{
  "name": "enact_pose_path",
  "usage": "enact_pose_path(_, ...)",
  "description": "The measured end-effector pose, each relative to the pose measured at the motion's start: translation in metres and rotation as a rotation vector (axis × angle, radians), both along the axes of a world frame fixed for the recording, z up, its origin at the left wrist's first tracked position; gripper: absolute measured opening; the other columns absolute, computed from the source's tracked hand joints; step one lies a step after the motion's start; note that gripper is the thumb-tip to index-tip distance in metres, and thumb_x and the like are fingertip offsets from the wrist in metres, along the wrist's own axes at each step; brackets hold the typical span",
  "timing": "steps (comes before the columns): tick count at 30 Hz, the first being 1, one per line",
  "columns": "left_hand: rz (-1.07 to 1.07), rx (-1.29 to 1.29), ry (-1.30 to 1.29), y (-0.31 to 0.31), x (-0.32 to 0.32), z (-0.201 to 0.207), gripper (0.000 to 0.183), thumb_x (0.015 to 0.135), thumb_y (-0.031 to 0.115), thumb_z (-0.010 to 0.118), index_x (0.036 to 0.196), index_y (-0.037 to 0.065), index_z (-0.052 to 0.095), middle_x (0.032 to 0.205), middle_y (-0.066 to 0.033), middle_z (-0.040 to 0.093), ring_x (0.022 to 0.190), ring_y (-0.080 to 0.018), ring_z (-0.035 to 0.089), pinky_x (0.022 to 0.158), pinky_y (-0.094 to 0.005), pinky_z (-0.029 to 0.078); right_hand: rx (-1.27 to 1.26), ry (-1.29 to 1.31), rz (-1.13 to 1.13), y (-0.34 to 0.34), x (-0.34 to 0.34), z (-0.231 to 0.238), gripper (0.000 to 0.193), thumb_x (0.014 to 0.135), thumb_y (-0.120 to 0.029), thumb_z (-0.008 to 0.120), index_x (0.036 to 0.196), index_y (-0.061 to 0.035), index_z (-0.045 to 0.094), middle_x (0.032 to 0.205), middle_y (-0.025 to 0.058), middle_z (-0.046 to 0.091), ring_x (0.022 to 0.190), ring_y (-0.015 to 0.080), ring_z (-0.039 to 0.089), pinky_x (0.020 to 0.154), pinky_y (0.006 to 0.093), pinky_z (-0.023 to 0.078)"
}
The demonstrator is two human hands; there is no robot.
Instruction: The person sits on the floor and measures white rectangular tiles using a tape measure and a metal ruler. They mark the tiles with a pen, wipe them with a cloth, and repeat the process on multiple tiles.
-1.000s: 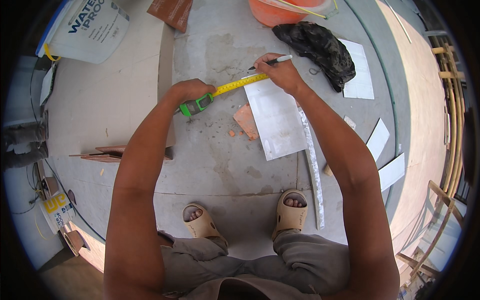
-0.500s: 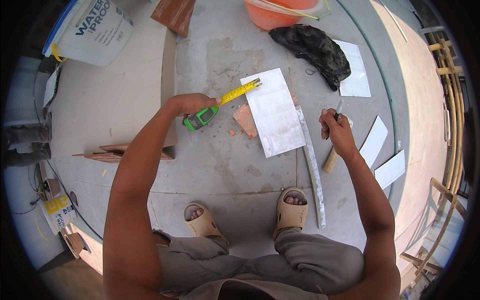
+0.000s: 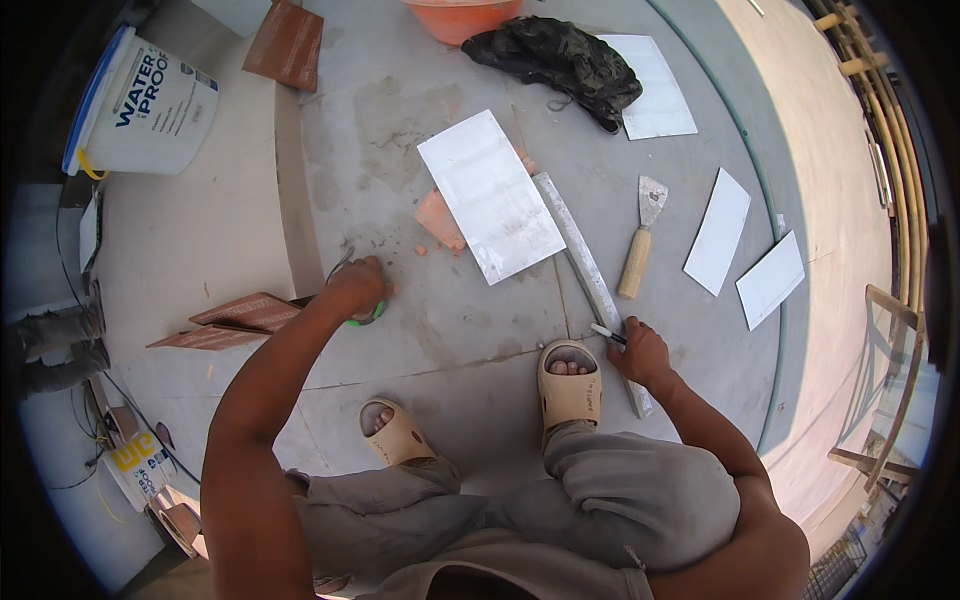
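Observation:
My left hand (image 3: 358,288) is low over the floor, fingers curled around a tape measure (image 3: 372,314). Only a green edge of its case shows beneath the hand; the rest is hidden. My right hand (image 3: 643,352) grips a marker pen (image 3: 606,332) with a pale end pointing left. That hand is over the lower part of a long, narrow, whitish bar (image 3: 580,250); whether it touches the bar I cannot tell. A white tile (image 3: 492,196) rests on a broken orange brick (image 3: 440,218), with the bar's upper end beside it.
A scraper (image 3: 637,255) with a wooden handle lies right of the bar. Farther right are two white tile strips (image 3: 718,232) (image 3: 771,280) and a green hose (image 3: 748,150). A black bag (image 3: 560,65) lies ahead. Brown tiles (image 3: 245,315) and a white bucket (image 3: 150,105) are left.
My left hand has drawn back and down, and the yellow tape blade no longer shows over the white tile. My right hand has moved down and left to the bar, still holding the marker pen.

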State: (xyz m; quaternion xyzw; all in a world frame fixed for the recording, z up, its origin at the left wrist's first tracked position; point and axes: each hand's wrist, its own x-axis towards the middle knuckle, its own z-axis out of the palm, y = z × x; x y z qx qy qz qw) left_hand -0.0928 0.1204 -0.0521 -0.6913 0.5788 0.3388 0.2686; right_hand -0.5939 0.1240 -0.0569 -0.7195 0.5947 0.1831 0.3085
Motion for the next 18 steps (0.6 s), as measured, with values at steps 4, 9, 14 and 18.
enact_pose_path(4,-0.113,-0.187,-0.141,0.004,-0.005,0.003,0.068,0.093,0.053,0.064,0.124,-0.006,0.054,0.128,-0.0287,0.059,0.116,-0.0412,0.061,0.1,-0.0456,0.049,0.008,-0.256,-0.078,-0.002,-0.024,0.003,0.039,0.083,-0.028,0.073,0.105,0.0019,0.058,0.089,0.0212,0.067,0.086,0.0351,0.07,0.076,0.0466,0.054)
enact_pose_path(9,-0.005,-0.39,0.099,-0.025,-0.011,0.039,0.056,0.092,0.043,0.068,0.12,-0.005,0.057,0.111,-0.0219,0.063,0.106,-0.0357,0.063,0.094,-0.0442,0.051,0.04,-0.537,-0.291,-0.011,-0.028,0.03,0.033,0.083,-0.023,0.074,0.099,0.0009,0.059,0.075,0.0157,0.062,0.068,0.0239,0.064,0.064,0.0395,0.05)
enact_pose_path(14,0.241,-0.385,0.542,-0.05,-0.05,0.061,0.039,0.095,0.033,0.067,0.11,-0.003,0.06,0.097,-0.0134,0.069,0.089,-0.021,0.067,0.08,-0.0366,0.055,-0.174,-0.618,-0.186,-0.043,0.02,0.051,0.036,0.082,-0.024,0.076,0.094,0.0015,0.054,0.071,0.0149,0.06,0.061,0.0231,0.059,0.059,0.0384,0.048)
enact_pose_path(18,0.761,-0.221,0.932,-0.058,-0.097,0.082,0.043,0.095,0.032,0.068,0.117,-0.002,0.054,0.101,-0.0117,0.066,0.086,-0.0187,0.067,0.08,-0.0349,0.056,-0.179,-0.616,-0.096,-0.056,0.099,0.073,0.039,0.081,-0.027,0.077,0.093,0.0017,0.053,0.075,0.019,0.063,0.066,0.0342,0.063,0.063,0.0431,0.051)
